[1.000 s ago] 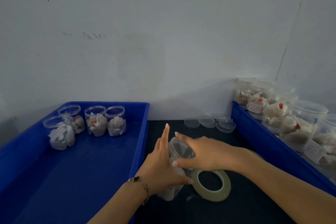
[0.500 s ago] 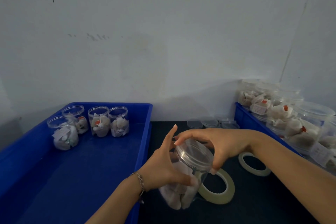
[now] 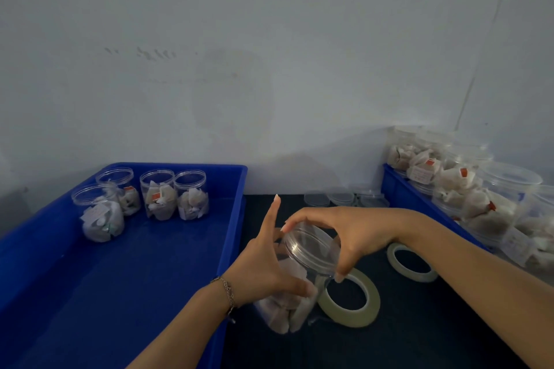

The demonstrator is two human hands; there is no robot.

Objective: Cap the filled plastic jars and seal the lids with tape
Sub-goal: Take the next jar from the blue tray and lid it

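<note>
A clear plastic jar [image 3: 287, 305] filled with pale packets is tilted above the dark table. My left hand [image 3: 266, 266] grips the jar's body, with the index finger sticking straight up. My right hand [image 3: 350, 234] curls its fingers and thumb round the clear lid [image 3: 311, 249] on the jar's mouth. A roll of pale tape [image 3: 349, 298] lies flat on the table just right of the jar. A second tape roll [image 3: 412, 262] lies under my right forearm.
A blue tray [image 3: 120, 278] on the left holds several capped filled jars [image 3: 157, 195] at its far end. A blue tray [image 3: 398, 189] on the right is heaped with filled jars. Loose clear lids [image 3: 341, 198] sit by the white wall.
Both hands lifted the jar off the table and tilted it toward me. My right hand shifted round the lid, uncovering the second tape roll.
</note>
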